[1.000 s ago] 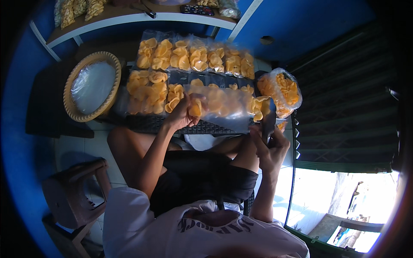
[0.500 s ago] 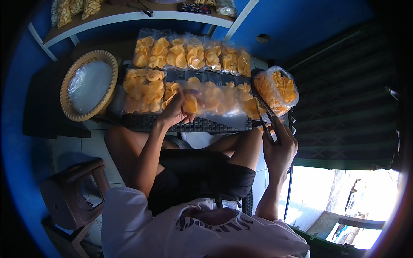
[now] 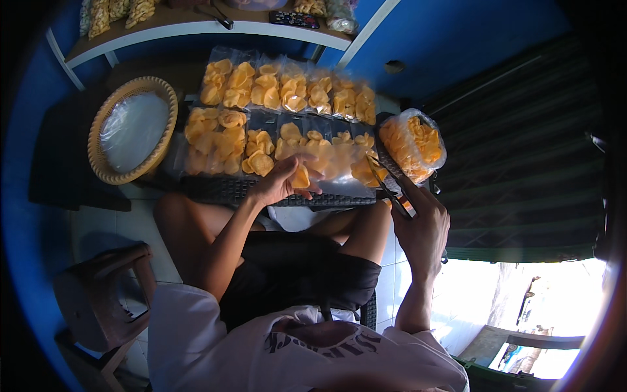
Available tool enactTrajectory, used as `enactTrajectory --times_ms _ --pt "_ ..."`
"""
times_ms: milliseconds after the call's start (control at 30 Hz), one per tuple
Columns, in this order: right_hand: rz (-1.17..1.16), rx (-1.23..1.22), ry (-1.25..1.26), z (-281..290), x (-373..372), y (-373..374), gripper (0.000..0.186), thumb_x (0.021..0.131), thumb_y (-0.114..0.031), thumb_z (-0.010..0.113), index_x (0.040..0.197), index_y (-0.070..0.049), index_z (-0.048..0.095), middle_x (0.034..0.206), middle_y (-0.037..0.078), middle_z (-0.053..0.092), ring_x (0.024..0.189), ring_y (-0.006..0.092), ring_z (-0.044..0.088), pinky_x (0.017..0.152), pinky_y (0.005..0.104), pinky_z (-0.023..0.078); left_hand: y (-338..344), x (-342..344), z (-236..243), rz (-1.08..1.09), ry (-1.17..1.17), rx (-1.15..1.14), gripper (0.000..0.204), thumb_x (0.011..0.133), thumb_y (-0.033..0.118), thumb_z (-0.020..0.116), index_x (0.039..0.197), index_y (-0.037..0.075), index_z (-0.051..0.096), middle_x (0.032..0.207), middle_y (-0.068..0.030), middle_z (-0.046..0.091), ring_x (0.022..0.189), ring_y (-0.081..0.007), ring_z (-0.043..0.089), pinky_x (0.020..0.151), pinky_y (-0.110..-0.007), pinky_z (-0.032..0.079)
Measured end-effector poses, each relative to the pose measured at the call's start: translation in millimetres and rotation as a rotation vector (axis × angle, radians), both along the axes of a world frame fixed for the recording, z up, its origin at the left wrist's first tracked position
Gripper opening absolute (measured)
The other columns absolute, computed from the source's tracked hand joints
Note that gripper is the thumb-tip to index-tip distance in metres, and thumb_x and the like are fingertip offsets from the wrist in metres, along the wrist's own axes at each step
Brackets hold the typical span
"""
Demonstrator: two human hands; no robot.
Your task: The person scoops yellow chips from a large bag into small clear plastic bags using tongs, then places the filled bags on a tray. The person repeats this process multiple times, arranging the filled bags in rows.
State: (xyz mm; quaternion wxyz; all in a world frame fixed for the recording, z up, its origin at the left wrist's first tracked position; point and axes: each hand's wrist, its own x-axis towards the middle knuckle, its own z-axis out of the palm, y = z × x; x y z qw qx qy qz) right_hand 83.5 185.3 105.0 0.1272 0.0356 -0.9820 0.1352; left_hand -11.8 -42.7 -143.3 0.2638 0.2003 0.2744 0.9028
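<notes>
Tongs point(image 3: 392, 196) inside the right hand point(image 3: 423, 222)

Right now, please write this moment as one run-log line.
left hand: holds clear plastic bag | right hand: holds tongs, tips at orange chips | beyond: filled chip bags | left side: woven basket

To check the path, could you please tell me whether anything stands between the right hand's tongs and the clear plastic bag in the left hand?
Nothing visible does, except the orange crackers at the tips of the tongs, by the right end of the clear plastic bag.
</notes>
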Motion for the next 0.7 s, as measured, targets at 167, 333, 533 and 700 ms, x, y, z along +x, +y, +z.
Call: enactTrajectory --times_ms 167,333,533,700 --pt "0.021 0.193 0.015 19 -7 -8 0.058 0.072 -0.006 0.076 0.127 -0.021 0.069 0.098 0.006 0.074 0.080 0.0302 0.072 0.071 0.0402 0.056 12 4 -7 -0.063 -0.078 0.005 0.066 0.100 0.055 0.050 0.144 0.007 0.040 0.126 -0.0255 0.062 0.102 -0.0367 0.070 0.079 -0.041 0.062" --pt "0.056 0.008 -0.067 33 -13 -9 0.056 0.075 -0.011 0.079 0.129 -0.016 0.067 0.097 0.009 0.075 0.082 0.0256 0.074 0.072 0.0380 0.057 16 7 -12 -0.058 -0.155 0.069 0.066 0.100 0.056 0.050 0.144 0.007 0.040 0.127 -0.0250 0.061 0.100 -0.0352 0.070 0.077 -0.039 0.062" --pt "0.114 -0.166 -0.113 17 -13 -1 0.051 0.081 -0.015 0.079 0.129 -0.005 0.065 0.091 0.012 0.075 0.076 0.0155 0.070 0.068 0.0306 0.053 22 12 -14 -0.090 -0.169 0.115 0.064 0.100 0.056 0.050 0.143 0.010 0.041 0.122 -0.0216 0.062 0.092 -0.0326 0.070 0.073 -0.038 0.062" --pt "-0.047 -0.394 -0.090 -10 -19 19 0.038 0.088 -0.017 0.075 0.120 0.001 0.064 0.083 0.006 0.069 0.052 0.0034 0.050 0.045 0.0216 0.038 26 11 -19 -0.116 -0.139 0.122 0.066 0.100 0.055 0.049 0.145 0.008 0.039 0.125 -0.0194 0.062 0.097 -0.0317 0.070 0.079 -0.037 0.061"
